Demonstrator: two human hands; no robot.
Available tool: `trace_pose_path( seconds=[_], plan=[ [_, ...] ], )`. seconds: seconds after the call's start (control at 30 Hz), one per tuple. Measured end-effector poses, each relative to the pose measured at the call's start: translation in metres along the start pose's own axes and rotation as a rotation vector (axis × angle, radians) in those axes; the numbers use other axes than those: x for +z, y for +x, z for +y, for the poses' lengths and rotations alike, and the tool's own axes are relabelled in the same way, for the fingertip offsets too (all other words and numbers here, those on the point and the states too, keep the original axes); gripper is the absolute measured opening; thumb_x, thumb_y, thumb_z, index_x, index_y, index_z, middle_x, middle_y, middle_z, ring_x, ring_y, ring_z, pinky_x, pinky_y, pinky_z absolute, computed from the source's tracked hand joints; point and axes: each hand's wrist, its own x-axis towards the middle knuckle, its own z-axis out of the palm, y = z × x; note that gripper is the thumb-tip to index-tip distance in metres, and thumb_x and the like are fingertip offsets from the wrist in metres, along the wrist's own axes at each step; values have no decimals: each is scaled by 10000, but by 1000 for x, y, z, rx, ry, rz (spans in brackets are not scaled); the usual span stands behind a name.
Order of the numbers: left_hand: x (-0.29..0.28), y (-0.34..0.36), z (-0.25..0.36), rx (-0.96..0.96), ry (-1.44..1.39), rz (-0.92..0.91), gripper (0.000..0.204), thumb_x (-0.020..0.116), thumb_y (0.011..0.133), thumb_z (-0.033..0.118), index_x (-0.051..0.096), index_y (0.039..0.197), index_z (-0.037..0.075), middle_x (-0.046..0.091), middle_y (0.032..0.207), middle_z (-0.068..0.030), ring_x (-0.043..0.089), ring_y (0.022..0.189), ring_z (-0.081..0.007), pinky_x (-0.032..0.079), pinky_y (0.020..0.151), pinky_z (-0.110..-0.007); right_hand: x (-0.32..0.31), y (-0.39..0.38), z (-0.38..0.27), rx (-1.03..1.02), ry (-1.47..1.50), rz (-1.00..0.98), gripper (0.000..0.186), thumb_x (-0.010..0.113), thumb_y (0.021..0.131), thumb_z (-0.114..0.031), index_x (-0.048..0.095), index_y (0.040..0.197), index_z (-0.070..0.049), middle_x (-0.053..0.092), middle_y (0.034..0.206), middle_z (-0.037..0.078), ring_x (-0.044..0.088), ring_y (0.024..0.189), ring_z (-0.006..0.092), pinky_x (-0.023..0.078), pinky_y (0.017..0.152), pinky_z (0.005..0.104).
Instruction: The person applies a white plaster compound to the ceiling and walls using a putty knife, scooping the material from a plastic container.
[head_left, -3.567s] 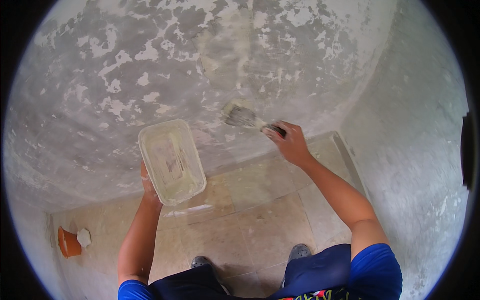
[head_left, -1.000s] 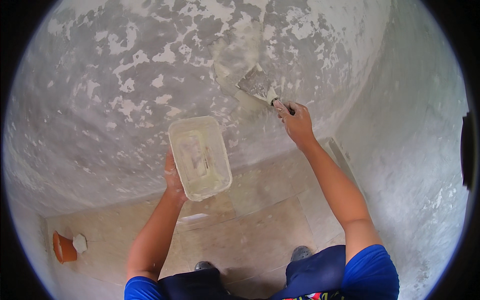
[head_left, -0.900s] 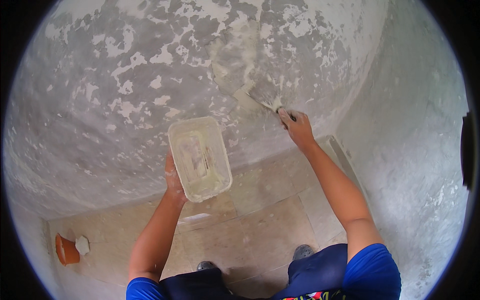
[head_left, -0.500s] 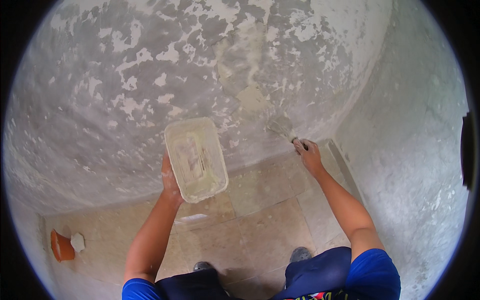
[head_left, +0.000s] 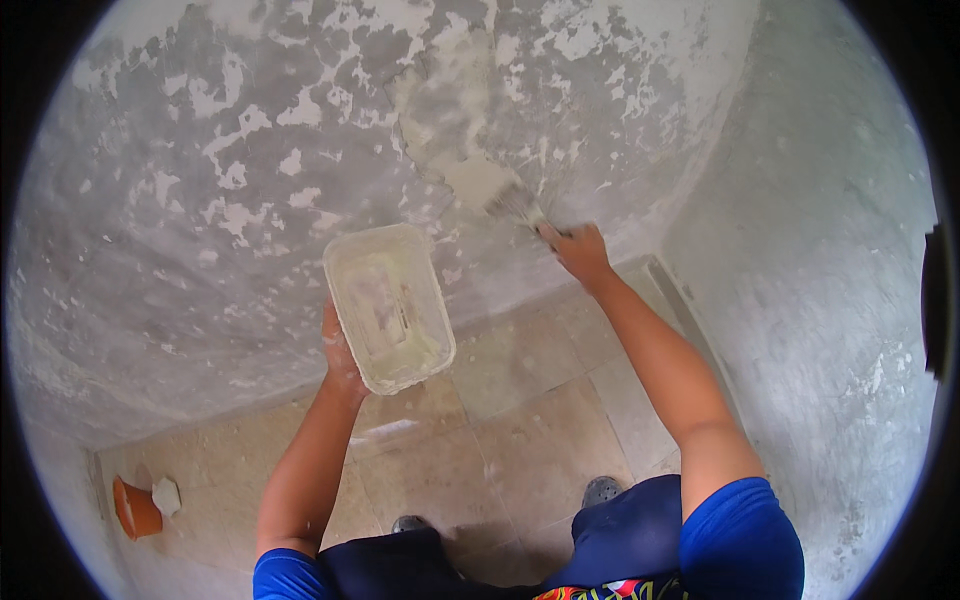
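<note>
My left hand (head_left: 341,352) is closed on the left side of a whitish plastic tub (head_left: 410,381), its open top tilted toward me. Pale putty (head_left: 424,357) coats the inside of the tub, mostly at the near end. My right hand (head_left: 580,252) grips the dark handle of a putty knife (head_left: 516,204), whose flared blade is blurred. The blade lies at the lower right edge of a cream putty patch (head_left: 476,180) on the grey wall (head_left: 330,170); whether it touches cannot be told.
White flakes mark much of the wall. Another grey wall (head_left: 820,250) meets it at the right. Beige tiles (head_left: 530,430) cover the floor around my shoes (head_left: 601,490). At the lower left lie an orange pot (head_left: 138,508) and a whitish piece (head_left: 166,497).
My right hand has moved the putty knife up and left, from bare wall below the patch to its lower edge. My left hand still holds the tub, and the view has shifted slightly.
</note>
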Motion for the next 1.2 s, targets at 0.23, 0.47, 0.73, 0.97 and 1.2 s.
trace_pose_path(
  seconds=[0.23, 0.47, 0.73, 0.97, 1.2],
  plan=[
    [4, 3, 1, -63, -28, -116, 685, 499, 1004, 592, 491, 1507, 128, 594, 1418, -119, 618, 1254, -313, 537, 1056, -519, -30, -52, 131, 178, -93, 172, 563, 733, 904, -538, 746, 908, 25, 698, 863, 266, 675, 900, 412, 507, 815, 458],
    [-4, 4, 4, 9, 0, -37, 692, 504, 1000, 586, 495, 1504, 113, 605, 1403, -132, 639, 1223, -319, 550, 1036, -520, -26, -47, -17, -244, 24, 153, 487, 774, 911, -403, 631, 765, 39, 586, 694, 176, 516, 638, 314, 435, 637, 427],
    [-21, 8, -1, 36, 50, 41, 663, 489, 1016, 554, 492, 1504, 105, 613, 1395, -130, 645, 1212, -324, 560, 1021, -512, -1, -22, -103, -73, 102, 108, 584, 771, 905, -460, 622, 676, 56, 568, 633, 192, 506, 627, 305, 434, 628, 437],
    [-32, 8, -1, 52, 48, 44, 673, 468, 1025, 566, 474, 1517, 107, 598, 1416, -124, 630, 1238, -324, 554, 1029, -517, 11, -42, 57, 52, -167, 129, 642, 706, 913, -569, 683, 758, 54, 683, 816, 255, 636, 816, 442, 496, 779, 495],
    [-23, 4, -1, -12, 20, -11, 681, 464, 1024, 584, 493, 1508, 107, 608, 1410, -125, 640, 1224, -317, 552, 1033, -512, -21, -63, 62, -27, -18, 231, 530, 787, 888, -443, 664, 783, 62, 622, 714, 202, 585, 697, 364, 474, 681, 432]
  ],
)
